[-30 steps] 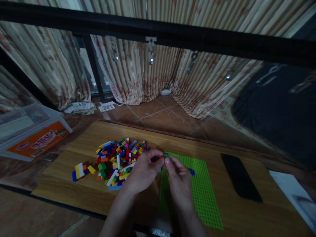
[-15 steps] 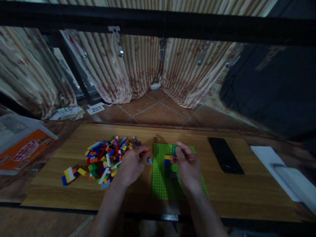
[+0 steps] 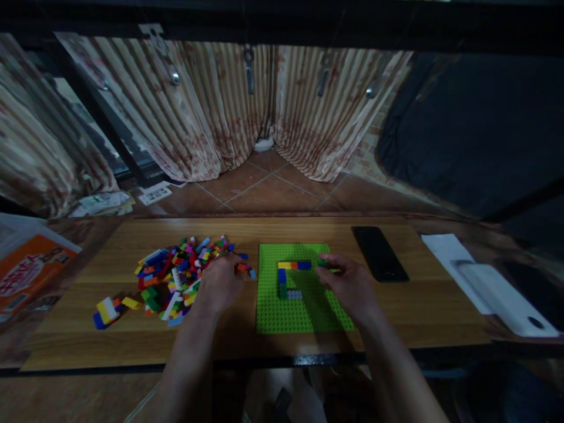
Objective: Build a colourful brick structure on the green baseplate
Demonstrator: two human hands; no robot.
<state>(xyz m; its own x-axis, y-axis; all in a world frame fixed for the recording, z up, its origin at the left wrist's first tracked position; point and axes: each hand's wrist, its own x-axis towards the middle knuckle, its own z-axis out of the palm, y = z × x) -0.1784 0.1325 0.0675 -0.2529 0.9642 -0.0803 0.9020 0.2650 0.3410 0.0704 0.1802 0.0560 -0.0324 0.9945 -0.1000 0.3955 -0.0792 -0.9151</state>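
My right hand pinches a green brick over the right part of the green baseplate. On the plate, a row of yellow, orange and blue bricks meets a column with a blue brick and a dark green brick. A grey brick sits beside the column's lower end. My left hand reaches over the right side of the brick pile, its fingertips partly hidden. Close to them lie an orange-red brick and a light blue brick.
A black phone lies right of the baseplate on the wooden table. Several joined bricks are left of the pile. An orange-labelled box stands at the left, and a white object lies at the right.
My left hand has moved from beside the baseplate back to the pile, away from the red brick at its fingers. My right hand still holds the green brick, now lower over the plate. The view has shifted.
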